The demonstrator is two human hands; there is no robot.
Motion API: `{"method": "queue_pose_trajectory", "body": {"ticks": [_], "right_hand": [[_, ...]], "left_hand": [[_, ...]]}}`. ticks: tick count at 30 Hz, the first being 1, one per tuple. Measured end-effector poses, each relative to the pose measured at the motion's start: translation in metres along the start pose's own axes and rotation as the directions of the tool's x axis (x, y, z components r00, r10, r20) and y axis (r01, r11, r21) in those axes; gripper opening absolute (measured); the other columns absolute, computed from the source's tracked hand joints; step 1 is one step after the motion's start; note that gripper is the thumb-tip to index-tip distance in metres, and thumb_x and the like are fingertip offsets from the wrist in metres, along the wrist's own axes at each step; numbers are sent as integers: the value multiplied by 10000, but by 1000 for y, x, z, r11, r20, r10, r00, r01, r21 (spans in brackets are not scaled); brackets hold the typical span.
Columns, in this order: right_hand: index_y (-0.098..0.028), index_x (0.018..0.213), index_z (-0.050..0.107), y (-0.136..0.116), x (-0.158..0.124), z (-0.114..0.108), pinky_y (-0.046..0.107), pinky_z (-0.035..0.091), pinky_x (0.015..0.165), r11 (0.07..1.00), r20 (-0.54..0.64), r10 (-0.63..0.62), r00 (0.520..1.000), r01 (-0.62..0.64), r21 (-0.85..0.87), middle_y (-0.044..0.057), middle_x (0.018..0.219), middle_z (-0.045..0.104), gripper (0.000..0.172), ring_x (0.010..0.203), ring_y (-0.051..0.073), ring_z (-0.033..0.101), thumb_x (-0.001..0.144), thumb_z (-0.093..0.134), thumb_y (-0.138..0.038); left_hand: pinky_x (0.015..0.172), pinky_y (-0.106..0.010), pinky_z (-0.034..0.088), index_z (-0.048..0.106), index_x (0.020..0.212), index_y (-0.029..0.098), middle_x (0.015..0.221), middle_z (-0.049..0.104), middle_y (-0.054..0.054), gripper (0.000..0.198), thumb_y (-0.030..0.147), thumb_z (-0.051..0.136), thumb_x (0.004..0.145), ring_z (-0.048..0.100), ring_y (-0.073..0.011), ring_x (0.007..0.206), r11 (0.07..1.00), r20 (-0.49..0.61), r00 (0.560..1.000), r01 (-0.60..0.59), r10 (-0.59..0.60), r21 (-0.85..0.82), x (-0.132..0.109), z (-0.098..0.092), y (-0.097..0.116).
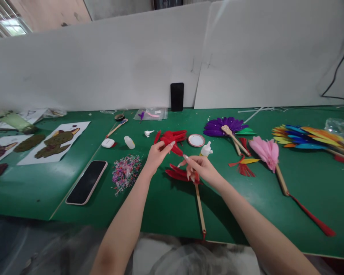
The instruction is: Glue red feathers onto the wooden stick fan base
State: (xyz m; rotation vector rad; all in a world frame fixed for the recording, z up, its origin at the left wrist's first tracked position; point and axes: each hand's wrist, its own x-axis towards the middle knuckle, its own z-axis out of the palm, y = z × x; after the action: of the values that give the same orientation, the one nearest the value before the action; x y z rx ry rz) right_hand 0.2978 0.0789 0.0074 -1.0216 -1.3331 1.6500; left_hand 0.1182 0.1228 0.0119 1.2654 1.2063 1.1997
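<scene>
My left hand (157,156) pinches a red feather (177,149) just in front of a pile of red feathers (174,135). At the feather's lower end are the fingertips of my right hand (200,168), which look closed on its tip. Below that hand lies a feather fan with a few red feathers (176,175) and a wooden handle (200,208); my right fingers partly hide its head. A white-capped glue bottle (206,149) stands just behind my right hand, beside a round white lid (196,140) with a reddish rim.
Colourful confetti bits (126,172) and a phone (87,182) lie to the left. Finished-looking fans in purple (225,126), pink (265,151) and mixed colours (306,136) are on the right. Another phone (177,96) leans against the white back panel (117,65).
</scene>
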Motion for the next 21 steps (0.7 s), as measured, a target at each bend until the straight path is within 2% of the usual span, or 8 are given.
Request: {"method": "queue_pose_trajectory", "body": {"ticks": [3, 6, 9, 12, 14, 16, 18, 21], "right_hand": [[-147, 627, 607, -3, 1, -6, 181, 358, 351, 996, -3, -39, 999, 39, -76, -44, 383, 516, 519, 303, 64, 454, 820, 511, -620], [-170, 524, 537, -8, -1, -18, 193, 352, 372, 985, 3, -46, 999, 46, -165, -58, 331, 422, 590, 301, 69, 420, 860, 412, -639], [-181, 482, 500, -17, -5, -33, 200, 318, 366, 959, -121, -84, 989, 47, -281, -60, 319, 379, 621, 294, 74, 403, 882, 361, -636], [-189, 492, 493, -24, -17, -41, 214, 323, 383, 890, -324, -248, 913, 82, -449, -63, 324, 367, 585, 300, 83, 399, 892, 388, -602], [-193, 560, 526, -23, -32, -38, 230, 368, 418, 832, -386, -362, 849, 107, -544, -60, 360, 399, 511, 339, 104, 436, 898, 423, -564], [-186, 709, 598, -14, -51, -28, 261, 457, 534, 739, -397, -456, 797, 91, -667, -13, 509, 559, 378, 500, 147, 570, 889, 495, -502], [-181, 921, 644, 2, -71, -15, 329, 514, 750, 625, -320, -529, 786, 106, -773, 74, 854, 680, 296, 809, 208, 653, 873, 548, -456], [-209, 1305, 490, 31, -94, 4, 431, 422, 1008, 514, -203, -510, 836, 107, -851, 135, 1328, 513, 494, 1233, 265, 483, 871, 562, -435]], "left_hand": [[452, -225, 191, 508, 574, 163, 464, 335, 79, 364, 434, 719, 694, 284, -50, 439, 1000, 59, 998, 15, -15, -1, -1, 0, 3], [452, -220, 170, 562, 637, 161, 464, 317, 90, 326, 447, 708, 691, 250, -44, 425, 995, 124, 988, 100, -97, -25, -4, 0, 7], [481, -219, 227, 653, 714, 148, 514, 427, 56, 328, 469, 709, 676, 335, -60, 468, 986, 176, 972, 144, -156, 81, -5, -1, 6], [626, -251, 365, 697, 716, 151, 692, 602, -18, 330, 468, 735, 632, 511, -128, 653, 980, 183, 975, 91, -123, 177, -5, 2, -1], [737, -291, 391, 694, 660, 158, 791, 639, -48, 315, 467, 738, 617, 554, -177, 762, 969, 125, 989, 41, -73, 242, -5, 6, -6], [790, -317, 389, 683, 614, 163, 830, 636, -59, 316, 476, 725, 623, 563, -203, 804, 942, 50, 998, 13, -32, 336, -4, 10, -12], [805, -331, 389, 682, 605, 166, 839, 626, -63, 330, 494, 705, 636, 568, -220, 820, 911, 21, 1000, 11, -21, 411, -4, 14, -17], [807, -338, 390, 680, 593, 168, 816, 622, -55, 360, 524, 682, 649, 577, -228, 816, 880, 46, 999, 3, -28, 475, -4, 17, -23]]}}
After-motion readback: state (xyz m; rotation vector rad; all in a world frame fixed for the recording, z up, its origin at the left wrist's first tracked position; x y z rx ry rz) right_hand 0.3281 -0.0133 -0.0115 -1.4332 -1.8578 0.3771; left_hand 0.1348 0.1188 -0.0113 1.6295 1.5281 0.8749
